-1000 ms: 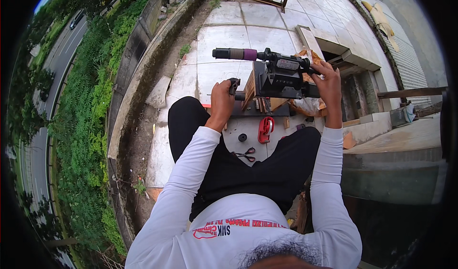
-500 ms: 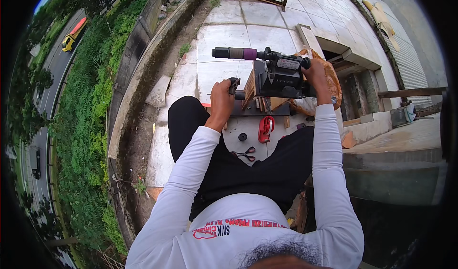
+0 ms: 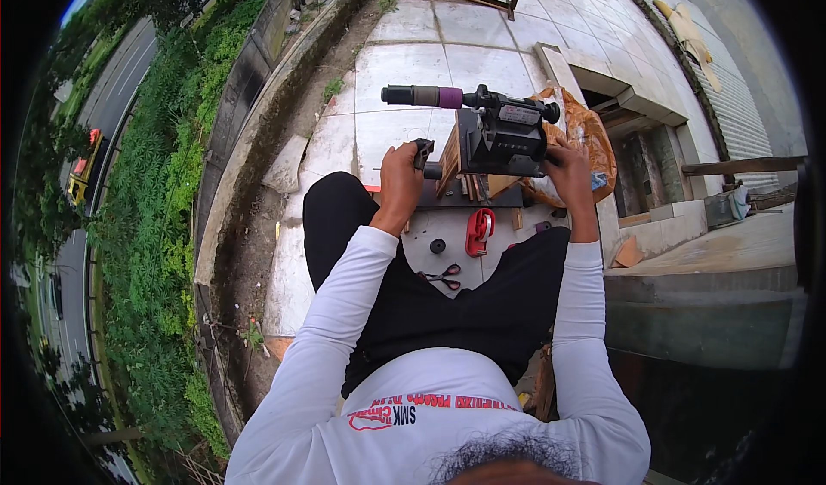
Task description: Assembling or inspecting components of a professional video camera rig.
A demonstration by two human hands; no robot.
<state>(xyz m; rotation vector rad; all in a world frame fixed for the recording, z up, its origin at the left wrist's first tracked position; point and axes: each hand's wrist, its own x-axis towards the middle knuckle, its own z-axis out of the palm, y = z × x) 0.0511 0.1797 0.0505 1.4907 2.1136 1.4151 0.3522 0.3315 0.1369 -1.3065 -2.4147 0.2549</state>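
A black hand-cranked winding machine (image 3: 508, 145) with a counter is mounted on a wooden block (image 3: 450, 160) in front of me. Its spindle carries a roll banded in purple and grey (image 3: 426, 96), pointing left. My right hand (image 3: 570, 171) is closed at the machine's lower right side, its fingers curled on the crank handle, which they mostly hide. Below the spindle, my left hand (image 3: 401, 180) pinches a small black part (image 3: 422, 151), whose kind is unclear. A dark cylinder (image 3: 432, 171) sits just right of that hand.
Between my legs lie a red tape dispenser (image 3: 479, 234), black-handled scissors (image 3: 442, 277) and a small black spool (image 3: 438, 247). An orange plastic bag (image 3: 594, 145) stands behind my right hand. A low concrete wall (image 3: 225, 201) runs along the left.
My right hand has moved down along the machine's right side, toward me, uncovering the round black knob above. My left hand stays in place.
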